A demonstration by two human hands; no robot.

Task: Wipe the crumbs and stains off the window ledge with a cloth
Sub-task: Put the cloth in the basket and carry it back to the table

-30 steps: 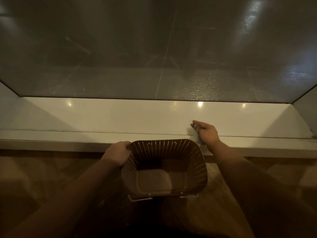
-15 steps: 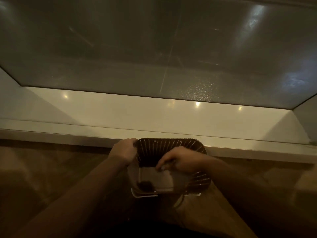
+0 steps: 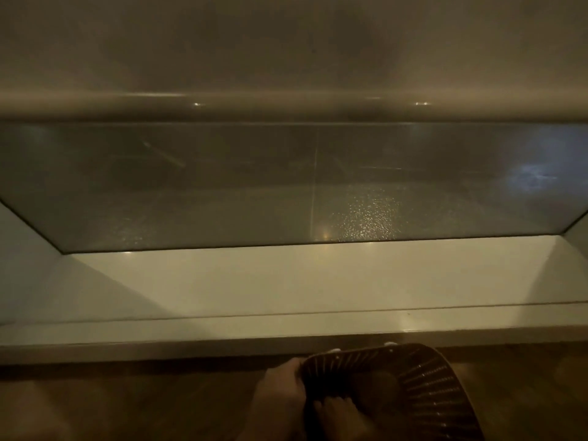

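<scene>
at 6 o'clock, left hand (image 3: 280, 388) grips the basket (image 3: 429, 380); right hand (image 3: 339, 413) inside, grasp unclear. seems the dumping step; next, wipe window ledge (image 3: 286, 281).

Dim, blurred view, cut off low
The basket (image 3: 423, 386) and the right hand (image 3: 337, 415) inside it run off the bottom edge; its grasp cannot be told.

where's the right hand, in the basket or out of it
In: the right hand lies inside the basket, below its ribbed rim. What it holds, if anything, cannot be told.
</scene>
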